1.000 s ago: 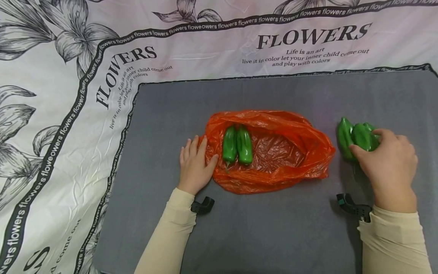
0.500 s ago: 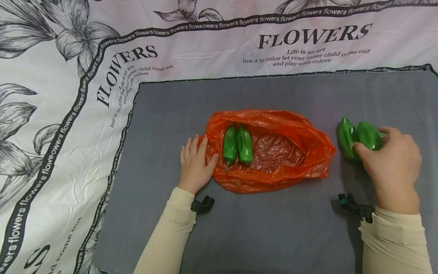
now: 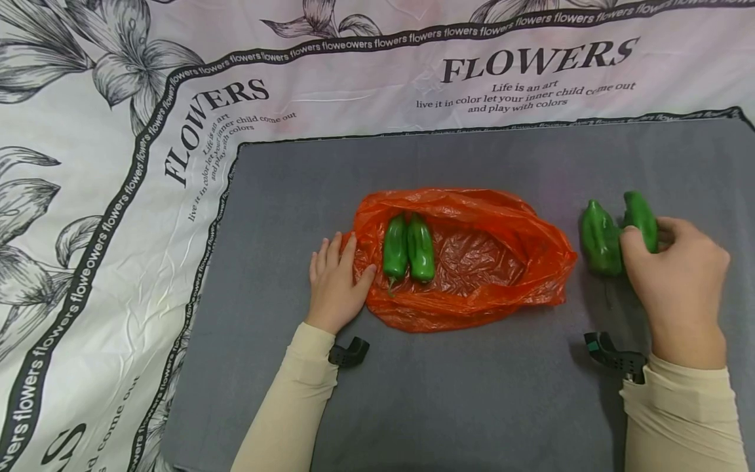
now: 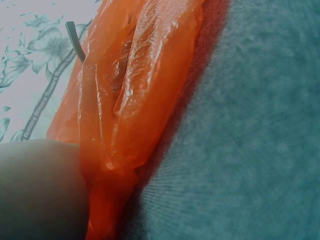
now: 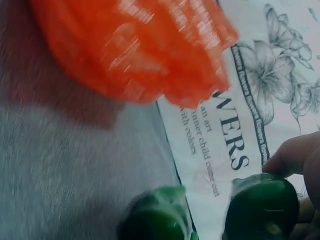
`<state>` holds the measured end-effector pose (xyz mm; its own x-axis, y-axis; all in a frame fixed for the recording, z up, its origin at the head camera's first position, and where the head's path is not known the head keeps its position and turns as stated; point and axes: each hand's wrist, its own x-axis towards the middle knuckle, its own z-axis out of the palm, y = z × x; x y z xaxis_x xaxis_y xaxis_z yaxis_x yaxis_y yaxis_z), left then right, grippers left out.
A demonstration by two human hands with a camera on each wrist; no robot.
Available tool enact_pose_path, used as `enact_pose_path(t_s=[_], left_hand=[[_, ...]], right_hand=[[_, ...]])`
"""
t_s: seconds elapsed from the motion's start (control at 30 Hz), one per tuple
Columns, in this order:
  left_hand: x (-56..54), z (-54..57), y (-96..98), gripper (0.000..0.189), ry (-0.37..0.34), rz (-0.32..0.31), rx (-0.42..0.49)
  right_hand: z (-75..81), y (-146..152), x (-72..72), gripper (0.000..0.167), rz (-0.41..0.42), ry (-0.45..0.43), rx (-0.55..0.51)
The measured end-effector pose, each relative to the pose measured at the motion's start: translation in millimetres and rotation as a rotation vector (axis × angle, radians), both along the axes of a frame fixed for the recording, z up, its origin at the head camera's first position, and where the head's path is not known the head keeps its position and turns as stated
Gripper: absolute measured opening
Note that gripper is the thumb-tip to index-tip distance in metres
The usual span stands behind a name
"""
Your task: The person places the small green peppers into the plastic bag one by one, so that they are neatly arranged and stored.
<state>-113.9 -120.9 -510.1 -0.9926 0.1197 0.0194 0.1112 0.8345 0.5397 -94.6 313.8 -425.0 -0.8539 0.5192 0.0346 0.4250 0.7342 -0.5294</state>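
Note:
A red plastic bag point(image 3: 472, 314) lies with its mouth spread wide. Inside, toward its left end, two green peppers point(image 3: 421, 249) lie side by side. My left hand point(image 3: 337, 288) rests at the bag's left edge with fingers extended; the left wrist view shows the bag's crumpled side point(image 4: 155, 110) close to the skin. To the right of the bag, my right hand point(image 3: 678, 282) pinches a green pepper point(image 3: 640, 219) between thumb and fingers. Just left of it, another green pepper point(image 3: 600, 242) lies on the table. In the right wrist view, the held pepper point(image 5: 262, 210) appears beside the fingers.
The dark grey table mat point(image 3: 472, 393) lies beneath everything. Around it runs a white floral cloth point(image 3: 354, 85) with printed lettering. A black wrist mount point(image 3: 349, 353) juts from the left sleeve, and a similar mount point(image 3: 613, 357) from the right one.
My right hand has shifted slightly right and turned the pepper it holds more upright, a little apart from the pepper beside it. The left hand and the bag have stayed put.

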Motion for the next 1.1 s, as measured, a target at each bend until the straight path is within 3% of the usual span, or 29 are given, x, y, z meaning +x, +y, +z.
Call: enact_pose_path(t_s=[0.27,0.53,0.7,0.93,1.1], left_hand=[[-0.6,0.7,-0.1,0.072,-0.014,-0.002,-0.005],[-0.6,0.4,0.0,0.072,-0.012,-0.001,-0.003],[-0.6,0.7,0.0,0.071,-0.02,0.0,-0.007],[-0.8,3.1,0.1,0.071,-0.012,-0.004,-0.001],[-0.7,2.4,2.4,0.072,-0.03,0.0,-0.006]], right_hand=[[6.6,-5.4,0.1,0.064,0.003,-0.09,-0.066],[6.6,-2.8,-1.5,0.061,0.055,-0.062,-0.083],[6.8,-4.4,-1.0,0.062,0.076,-0.098,-0.073],[11.2,-8.9,0.6,0.063,0.066,-0.078,-0.136],[15.2,-8.5,3.1,0.061,0.03,-0.056,-0.123]])
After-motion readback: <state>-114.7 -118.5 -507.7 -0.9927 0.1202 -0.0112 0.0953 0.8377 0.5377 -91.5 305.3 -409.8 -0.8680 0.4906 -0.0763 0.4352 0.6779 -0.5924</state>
